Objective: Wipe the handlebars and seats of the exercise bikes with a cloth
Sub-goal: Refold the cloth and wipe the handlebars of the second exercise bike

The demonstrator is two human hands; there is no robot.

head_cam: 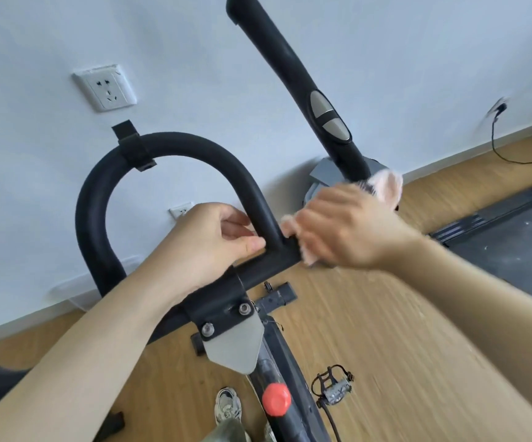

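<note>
The black padded handlebar (175,145) of an exercise bike fills the middle of the view, with a curved loop on the left and a long right grip (293,71) rising toward the top. My left hand (207,240) grips the crossbar at the base of the loop. My right hand (347,228), blurred by motion, presses a pale pink cloth (386,186) around the bar at the foot of the right grip. The seat is out of view.
A red knob (277,399) sits on the bike frame below, with a pedal (335,387) to its right. A white wall with a socket (106,87) stands close behind. A dark treadmill deck (513,244) lies on the wooden floor at right.
</note>
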